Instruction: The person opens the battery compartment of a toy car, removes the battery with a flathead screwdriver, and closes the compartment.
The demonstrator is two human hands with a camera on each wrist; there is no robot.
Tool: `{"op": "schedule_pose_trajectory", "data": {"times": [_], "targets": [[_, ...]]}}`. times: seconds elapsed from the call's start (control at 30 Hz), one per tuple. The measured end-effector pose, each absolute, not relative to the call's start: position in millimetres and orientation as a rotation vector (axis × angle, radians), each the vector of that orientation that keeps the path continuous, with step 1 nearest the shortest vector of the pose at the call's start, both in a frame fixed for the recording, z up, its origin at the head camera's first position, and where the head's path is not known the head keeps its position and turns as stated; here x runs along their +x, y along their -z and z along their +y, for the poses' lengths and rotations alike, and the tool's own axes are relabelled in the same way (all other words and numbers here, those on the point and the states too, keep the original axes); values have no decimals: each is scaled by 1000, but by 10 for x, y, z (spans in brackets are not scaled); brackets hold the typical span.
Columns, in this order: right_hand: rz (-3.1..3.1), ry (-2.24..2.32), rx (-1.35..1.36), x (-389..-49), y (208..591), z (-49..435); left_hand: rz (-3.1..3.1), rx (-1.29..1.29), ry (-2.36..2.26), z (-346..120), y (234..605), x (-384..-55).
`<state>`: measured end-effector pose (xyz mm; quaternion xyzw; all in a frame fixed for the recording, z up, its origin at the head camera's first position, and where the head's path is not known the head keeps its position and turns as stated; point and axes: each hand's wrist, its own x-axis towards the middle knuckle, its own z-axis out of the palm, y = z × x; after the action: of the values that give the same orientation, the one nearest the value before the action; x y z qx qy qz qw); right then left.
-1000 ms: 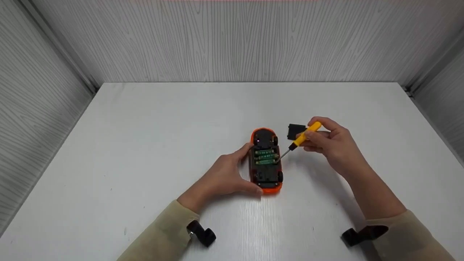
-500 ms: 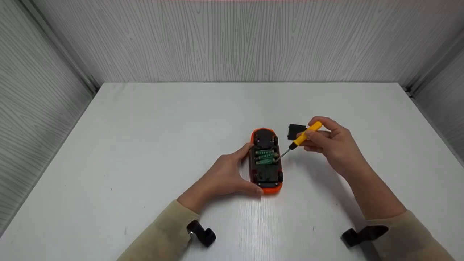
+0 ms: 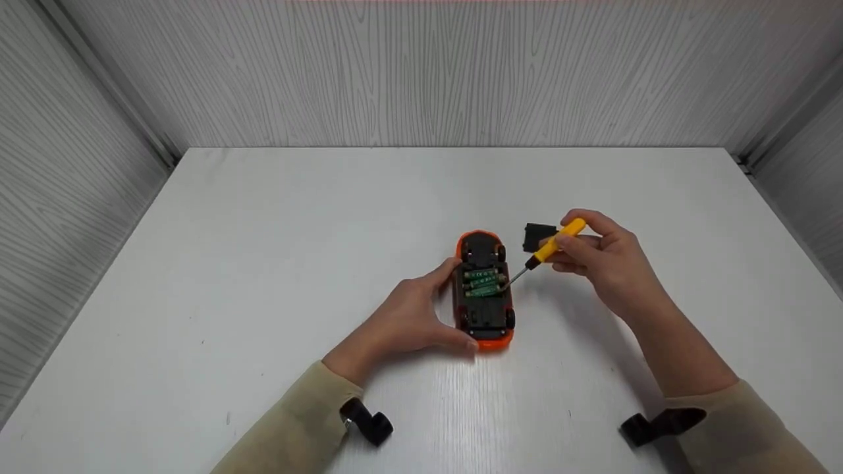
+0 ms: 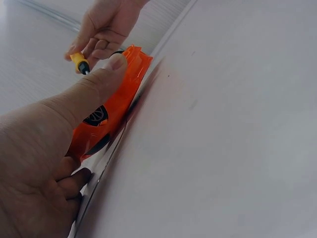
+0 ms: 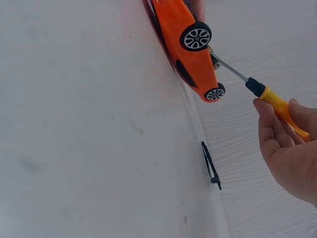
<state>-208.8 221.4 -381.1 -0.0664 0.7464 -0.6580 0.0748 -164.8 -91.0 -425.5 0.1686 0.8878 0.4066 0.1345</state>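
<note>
An orange toy car [image 3: 484,316] lies upside down on the white table, its black underside facing up. Several green batteries [image 3: 483,283] sit in its uncovered compartment, the nearest one slightly slanted. My left hand [image 3: 402,316] grips the car from the left, thumb at the near end and fingers along the side. In my right hand [image 3: 606,263] is a yellow-handled screwdriver [image 3: 556,242], pinched between thumb and fingers. Its metal tip reaches the right end of the nearest battery. In the right wrist view the shaft meets the car [image 5: 185,49] at the battery compartment.
A black battery cover [image 3: 539,237] lies on the table just right of the car's far end, partly behind the right hand's fingers. Wood-grain panels [image 3: 421,72] enclose the white table [image 3: 276,230] at the back and sides.
The nearest battery's right end sits slightly higher and more slanted than a second ago, with the screwdriver tip against it. Both hands keep nearly the same places.
</note>
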Motion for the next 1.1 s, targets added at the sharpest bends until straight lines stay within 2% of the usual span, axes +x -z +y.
{"op": "schedule_pose_trajectory", "data": {"times": [1.1], "targets": [[2204, 1963, -163, -2119, 3831, 2251, 2562, 492, -1192, -917, 4259, -1629]]}}
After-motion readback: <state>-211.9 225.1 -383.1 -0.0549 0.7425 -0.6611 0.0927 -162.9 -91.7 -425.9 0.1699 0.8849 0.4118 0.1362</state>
